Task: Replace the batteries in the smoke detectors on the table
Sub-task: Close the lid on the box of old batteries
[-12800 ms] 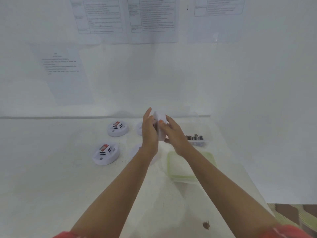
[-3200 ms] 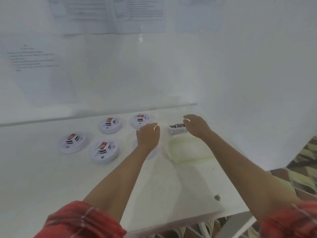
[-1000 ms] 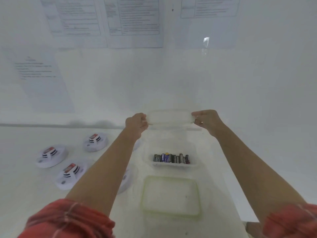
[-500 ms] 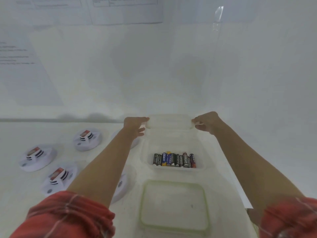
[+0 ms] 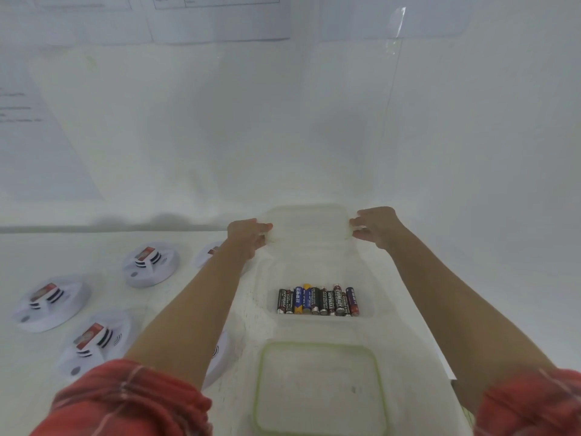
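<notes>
My left hand (image 5: pixel 251 234) pinched the left end of a translucent, round-cornered plastic box (image 5: pixel 308 223) and my right hand (image 5: pixel 374 226) pinched its right end, fingers curled over the rim. I judged the two-ended grip was there to hold it level at the back of the white table (image 5: pixel 94 247). The round white plastic smoke detectors (image 5: pixel 151 262) lay untouched on my left. The clear tub of mixed cylindrical batteries (image 5: pixel 317 302) sat open between the box and the flat green-rimmed lid (image 5: pixel 317 388), probably for easy reach.
</notes>
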Demonstrator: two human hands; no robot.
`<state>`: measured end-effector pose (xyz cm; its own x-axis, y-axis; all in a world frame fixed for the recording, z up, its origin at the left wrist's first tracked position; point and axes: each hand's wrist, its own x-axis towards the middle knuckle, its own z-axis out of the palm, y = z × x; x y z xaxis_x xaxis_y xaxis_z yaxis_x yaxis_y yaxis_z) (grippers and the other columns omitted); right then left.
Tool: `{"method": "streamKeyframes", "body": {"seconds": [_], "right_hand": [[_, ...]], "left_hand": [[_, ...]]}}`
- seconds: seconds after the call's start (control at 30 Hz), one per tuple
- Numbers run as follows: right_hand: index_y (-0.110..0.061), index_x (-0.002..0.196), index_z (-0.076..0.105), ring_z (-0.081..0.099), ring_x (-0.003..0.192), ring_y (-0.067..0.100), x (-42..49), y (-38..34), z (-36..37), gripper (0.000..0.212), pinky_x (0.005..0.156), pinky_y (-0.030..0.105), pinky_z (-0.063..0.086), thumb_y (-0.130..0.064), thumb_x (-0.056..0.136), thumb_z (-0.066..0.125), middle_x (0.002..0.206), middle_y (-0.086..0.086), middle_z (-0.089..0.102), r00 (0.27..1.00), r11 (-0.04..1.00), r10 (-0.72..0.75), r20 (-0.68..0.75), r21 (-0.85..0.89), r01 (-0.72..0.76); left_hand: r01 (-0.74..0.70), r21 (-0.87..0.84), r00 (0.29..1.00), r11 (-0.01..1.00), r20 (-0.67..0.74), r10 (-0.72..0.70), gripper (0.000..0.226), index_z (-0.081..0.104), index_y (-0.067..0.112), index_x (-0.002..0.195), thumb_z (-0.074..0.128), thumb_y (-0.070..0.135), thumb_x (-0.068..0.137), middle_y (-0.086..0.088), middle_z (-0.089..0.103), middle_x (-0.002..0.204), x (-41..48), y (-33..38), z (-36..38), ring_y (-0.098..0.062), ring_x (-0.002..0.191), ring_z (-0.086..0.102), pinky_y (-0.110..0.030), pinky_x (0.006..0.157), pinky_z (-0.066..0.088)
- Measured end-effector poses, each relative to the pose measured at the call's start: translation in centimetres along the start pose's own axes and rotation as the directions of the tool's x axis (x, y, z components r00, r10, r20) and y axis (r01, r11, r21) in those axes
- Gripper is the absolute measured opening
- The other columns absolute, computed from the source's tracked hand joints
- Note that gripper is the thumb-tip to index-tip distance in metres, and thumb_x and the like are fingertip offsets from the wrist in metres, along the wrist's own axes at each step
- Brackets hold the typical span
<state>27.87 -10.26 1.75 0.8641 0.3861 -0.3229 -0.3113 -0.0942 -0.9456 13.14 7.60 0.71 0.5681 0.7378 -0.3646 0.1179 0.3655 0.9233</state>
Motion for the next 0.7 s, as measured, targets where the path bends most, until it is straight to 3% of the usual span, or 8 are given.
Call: {"method": "streamKeyframes", "body": {"seconds": [0.07,0.17,0.23,0.33,0.47,0.53,0.6,0.7], "right_hand": [[0.010,0.086,0.057,0.047,0.057,0.021,0.0,0.1,0.1,0.015,0.092,0.041,0.049,0.023,0.077,0.055,0.066,0.012,0.046,1.000,1.000,-0.010,-0.027,-0.003,0.010],[0.014,0.116,0.051,0.044,0.055,0.019,0.3,0.4,0.1,0.041,0.082,0.034,0.049,0.023,0.076,0.053,0.064,0.010,0.044,0.999,1.000,-0.001,-0.041,-0.016,0.000],[0.006,0.104,0.056,0.045,0.055,0.019,0.3,0.3,0.1,0.033,0.079,0.033,0.050,0.023,0.076,0.053,0.063,0.009,0.043,1.000,1.000,0.015,-0.013,-0.023,-0.015],[-0.003,0.066,0.051,0.044,0.054,0.018,0.6,0.4,0.0,0.025,0.061,0.028,0.054,0.020,0.077,0.052,0.062,0.010,0.041,0.998,0.996,0.058,0.011,-0.071,-0.058],[-0.006,0.063,0.049,0.042,0.057,0.018,0.6,0.6,-0.3,0.025,0.054,0.024,0.050,0.008,0.083,0.053,0.064,0.008,0.045,0.995,0.976,0.088,0.046,-0.204,-0.077],[-0.008,0.062,0.048,0.039,0.057,0.016,0.9,0.7,-0.3,0.027,0.059,0.024,0.042,0.004,0.086,0.053,0.064,0.006,0.043,0.997,0.962,0.058,0.058,-0.270,-0.041],[-0.011,0.059,0.041,0.037,0.059,0.016,1.2,0.7,0.1,0.033,0.062,0.024,0.047,0.007,0.085,0.051,0.064,0.006,0.037,0.999,0.938,0.017,0.036,-0.346,-0.003],[-0.014,0.061,0.036,0.049,0.084,0.021,1.1,0.6,0.7,0.034,0.058,0.019,0.049,0.007,0.086,0.046,0.077,0.008,0.046,1.000,0.907,-0.027,0.005,-0.420,0.027]], "left_hand": [[0.002,0.035,0.999,0.999,0.040,-0.003,0.048,0.044,-0.004,0.134,0.057,-0.006,0.087,-0.009,0.060,0.099,-0.1,0.0,0.4,-0.021,0.085,0.059,-0.011,0.049,0.050],[0.013,0.014,1.000,1.000,-0.017,-0.013,0.048,0.048,-0.003,0.131,0.061,-0.006,0.085,-0.017,0.055,0.127,0.7,-0.3,0.4,-0.028,0.107,0.057,-0.026,0.084,0.052],[0.037,-0.014,0.999,0.999,-0.021,-0.037,0.033,0.057,0.000,0.114,0.065,-0.005,0.083,-0.013,0.057,0.109,1.1,-0.3,0.2,-0.025,0.095,0.061,-0.025,0.076,0.054],[0.073,0.010,0.997,0.997,0.017,-0.074,0.011,0.055,0.005,0.082,0.063,-0.003,0.085,-0.006,0.051,0.078,1.4,-0.3,0.0,-0.013,0.064,0.047,-0.014,0.041,0.047],[0.054,0.157,0.996,0.986,0.063,-0.064,0.012,0.057,0.001,0.098,0.061,0.006,0.089,-0.007,0.050,0.084,1.9,-0.7,-0.1,-0.014,0.068,0.048,-0.024,0.067,0.050],[-0.001,0.265,0.998,0.964,0.057,-0.015,0.010,0.054,0.005,0.086,0.060,0.011,0.091,-0.005,0.043,0.075,2.0,-0.6,0.0,-0.013,0.063,0.043,-0.026,0.066,0.044],[-0.054,0.330,0.998,0.942,0.034,0.045,0.026,0.046,0.008,0.069,0.059,0.011,0.091,-0.005,0.039,0.068,2.4,-0.6,0.3,-0.014,0.059,0.042,-0.022,0.062,0.042],[-0.081,0.398,0.994,0.914,-0.029,0.101,0.024,0.048,0.004,0.071,0.062,0.010,0.089,-0.006,0.047,0.069,2.5,-0.8,0.7,-0.016,0.046,0.055,-0.036,0.077,0.053]]}}
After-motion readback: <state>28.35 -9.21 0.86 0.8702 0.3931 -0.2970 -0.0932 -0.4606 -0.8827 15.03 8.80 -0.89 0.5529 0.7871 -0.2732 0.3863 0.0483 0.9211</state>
